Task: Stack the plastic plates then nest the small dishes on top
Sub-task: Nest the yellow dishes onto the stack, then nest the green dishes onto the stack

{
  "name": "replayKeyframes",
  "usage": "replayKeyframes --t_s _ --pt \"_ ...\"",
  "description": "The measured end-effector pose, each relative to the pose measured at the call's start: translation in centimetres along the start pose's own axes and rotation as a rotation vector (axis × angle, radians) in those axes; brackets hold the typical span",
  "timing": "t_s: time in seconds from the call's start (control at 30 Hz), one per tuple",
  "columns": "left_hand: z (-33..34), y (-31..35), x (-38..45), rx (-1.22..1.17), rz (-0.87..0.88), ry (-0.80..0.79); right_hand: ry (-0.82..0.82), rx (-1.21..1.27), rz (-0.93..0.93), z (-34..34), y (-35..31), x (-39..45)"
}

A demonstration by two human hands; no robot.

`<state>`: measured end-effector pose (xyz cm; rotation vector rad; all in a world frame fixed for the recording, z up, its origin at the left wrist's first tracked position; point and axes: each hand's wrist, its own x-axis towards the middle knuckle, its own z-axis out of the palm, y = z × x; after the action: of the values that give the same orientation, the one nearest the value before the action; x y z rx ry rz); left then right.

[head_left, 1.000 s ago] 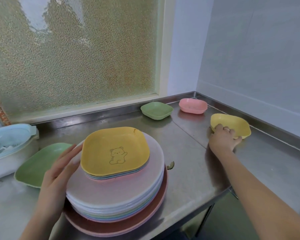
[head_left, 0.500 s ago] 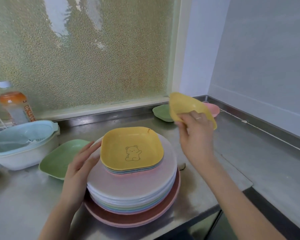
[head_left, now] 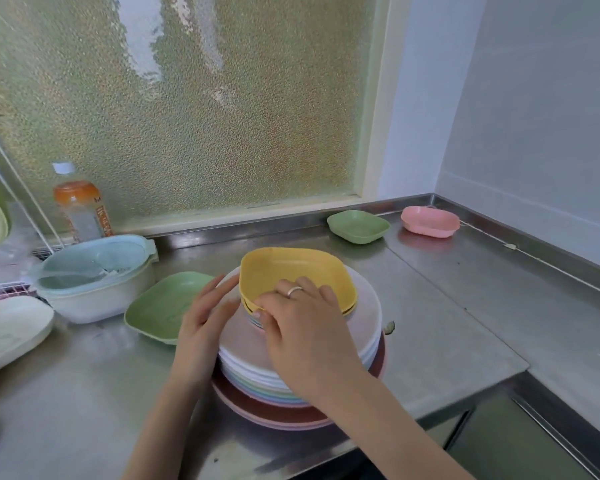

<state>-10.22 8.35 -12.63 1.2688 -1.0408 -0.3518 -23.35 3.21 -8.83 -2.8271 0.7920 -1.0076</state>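
Nearest the camera, at lower centre of the frame, the right hand (head_left: 302, 327) reaches in over a tall stack of round plastic plates (head_left: 364, 327) in pastel colours, standing on the stainless-steel worktop (head_left: 447, 334). Its fingers (head_left: 302, 289) curl over the near rim of a small yellow square plastic dish (head_left: 291, 271), thumb under the edge, gripping it while it is set onto the small square dishes already piled on the stack. The grip at the near edge probably lets the far side seat first, so the dish drops squarely into the one below.

Just left of it, the left hand (head_left: 205, 323) lies with straight, relaxed fingers against the side of the plate stack, holding nothing. It seems placed there to steady the pile and keep it from sliding as the dish lands.

Left of the stack, partly behind the left hand, a green square plastic plate (head_left: 160, 306) lies flat on the worktop. Further left sits a pale blue colander in a white basin (head_left: 94, 278), with an orange-capped drink bottle (head_left: 78, 209) behind it.

Towards the upper right, near the back wall, a small green square dish (head_left: 357, 226) and a small pink oval dish (head_left: 430, 221) rest apart from each other on the worktop, apparently waiting to be nested next.
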Motion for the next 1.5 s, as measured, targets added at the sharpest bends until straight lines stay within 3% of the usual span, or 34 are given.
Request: replayKeyframes --t_s 0.17,0.3,0.4,0.47,0.53,0.73,0.87,1.03,1.17,1.3,1.4,1.5 --pt "-0.4 -0.9 0.1 0.062 -0.013 0.031 -0.146 0.03 0.027 -0.6 0.0 0.2" --pt "-0.3 -1.2 0.1 0.054 -0.156 0.381 -0.238 0.066 0.072 -0.8 0.3 0.1" --pt "-1.6 -2.6 0.2 0.421 -0.219 0.523 -0.225 0.116 0.085 -1.0 0.4 0.0" --pt "-2.7 -3.9 0.3 0.724 -0.226 0.473 -0.185 0.169 0.106 -1.1 0.4 -0.3" --pt "-3.2 -4.7 0.4 0.878 -0.274 0.404 -0.131 0.221 0.129 -1.1 0.5 -0.7" --pt "-4.3 -5.7 0.7 1.061 -0.297 0.28 0.072 0.291 0.143 -1.2 1.2 -1.2" --pt "-4.6 -5.5 0.2 1.138 -0.263 0.123 0.117 0.316 0.162 -1.5 1.7 -1.1" --pt "-4.5 -4.5 -0.1 1.206 -0.246 0.19 0.119 0.333 0.17 -1.1 2.1 -1.4" --pt "-4.0 -3.9 0.3 1.113 -0.128 0.428 0.148 0.369 0.16 -0.8 2.3 -1.4" --pt "-4.4 -2.5 0.0 0.694 0.001 0.796 0.198 0.465 0.148 -0.9 2.3 -1.3" --pt "-3.9 -0.9 0.0 0.44 -0.018 0.882 0.186 0.514 0.11 -1.1 2.3 -0.8" --pt "-3.7 0.1 0.7 0.313 -0.059 0.844 0.166 0.51 0.076 -1.3 2.3 0.4"
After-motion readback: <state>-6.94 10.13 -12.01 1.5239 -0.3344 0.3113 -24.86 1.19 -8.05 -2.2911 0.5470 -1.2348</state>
